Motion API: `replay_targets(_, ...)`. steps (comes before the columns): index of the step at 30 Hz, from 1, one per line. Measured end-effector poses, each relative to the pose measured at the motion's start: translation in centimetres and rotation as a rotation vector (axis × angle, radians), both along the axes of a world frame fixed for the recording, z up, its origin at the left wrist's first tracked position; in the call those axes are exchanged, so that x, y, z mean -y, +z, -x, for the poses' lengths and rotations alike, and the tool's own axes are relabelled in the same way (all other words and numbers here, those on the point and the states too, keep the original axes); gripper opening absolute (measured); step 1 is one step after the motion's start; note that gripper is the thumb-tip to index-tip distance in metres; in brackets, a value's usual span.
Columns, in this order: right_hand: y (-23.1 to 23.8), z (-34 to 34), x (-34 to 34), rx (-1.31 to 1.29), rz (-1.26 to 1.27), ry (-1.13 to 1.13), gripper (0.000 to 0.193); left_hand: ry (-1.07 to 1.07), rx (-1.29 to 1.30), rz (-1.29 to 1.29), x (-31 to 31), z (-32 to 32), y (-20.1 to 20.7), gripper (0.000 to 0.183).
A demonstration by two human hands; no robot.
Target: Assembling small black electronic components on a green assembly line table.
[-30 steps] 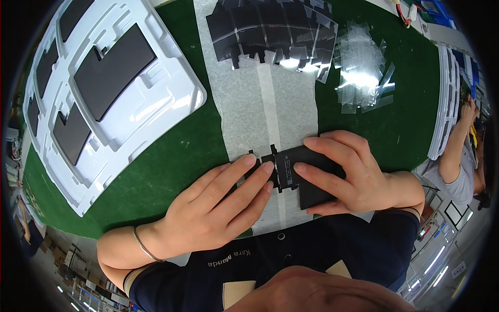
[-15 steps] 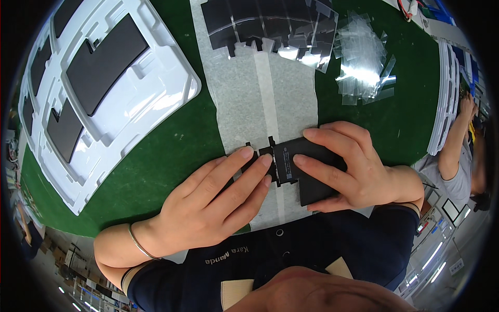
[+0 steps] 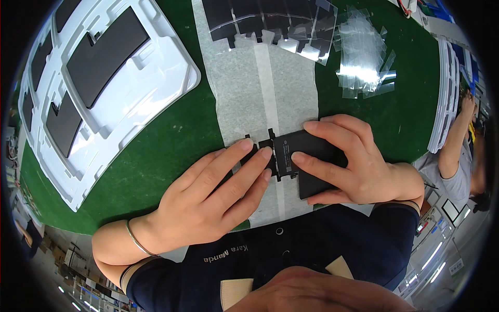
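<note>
A flat black battery pack (image 3: 312,147) with small print lies on the pale paper strip (image 3: 239,99), close to my body. My right hand (image 3: 358,161) is closed on its right part, fingertips on the top face and thumb along the near edge. At the pack's left end sits a narrow black tabbed piece (image 3: 268,140). My left hand (image 3: 208,192) presses its fingertips on that piece, with the thumb close beside them. What lies under the left fingers is mostly hidden.
A white moulded tray (image 3: 161,67) with several black packs stands at the left on the green table (image 3: 150,171). Black pieces under clear film (image 3: 270,21) lie at the far side, beside loose clear strips (image 3: 361,57). White trays (image 3: 444,99) stand stacked at the right; a person (image 3: 457,151) is beyond.
The whole view has shifted slightly, so the table items sit a little higher in it. Both hands stay on the black pack and its tabbed end; their grip looks almost unchanged.
</note>
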State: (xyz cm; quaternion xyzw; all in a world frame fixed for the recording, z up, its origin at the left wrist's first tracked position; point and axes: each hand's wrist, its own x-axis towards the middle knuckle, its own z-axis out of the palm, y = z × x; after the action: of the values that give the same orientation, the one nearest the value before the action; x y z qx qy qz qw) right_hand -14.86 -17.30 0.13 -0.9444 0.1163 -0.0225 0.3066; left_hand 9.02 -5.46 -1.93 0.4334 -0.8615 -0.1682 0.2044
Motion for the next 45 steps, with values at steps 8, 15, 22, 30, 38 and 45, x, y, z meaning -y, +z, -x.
replay_targets(8,1.3,-0.2,-0.5,-0.038,-0.004,-0.022,0.077,0.026,0.054,-0.123,-0.1,0.5,1.3,0.044)
replay_targets(15,1.5,-0.6,-1.3,0.125,-0.118,-0.19,0.087,0.301,-0.412,0.052,0.2,0.5,1.1,0.049)
replay_targets(22,2.9,-2.2,0.6,0.155,-0.147,-0.089,0.035,0.327,-0.951,-0.27,-0.7,0.9,2.1,0.077)
replay_targets(30,0.0,-4.8,-2.2,0.619,-1.008,-0.321,0.02,0.446,-1.384,-0.508,-0.5,2.9,2.5,0.077)
replay_targets(38,0.2,-3.5,-0.4,0.598,-0.789,-0.454,0.012,0.469,-1.258,-0.502,-1.2,2.7,1.3,0.067)
replay_targets(45,1.4,-2.5,-0.1,0.503,-0.858,-0.409,0.018,0.48,-1.04,-0.479,-1.1,2.5,1.7,0.065)
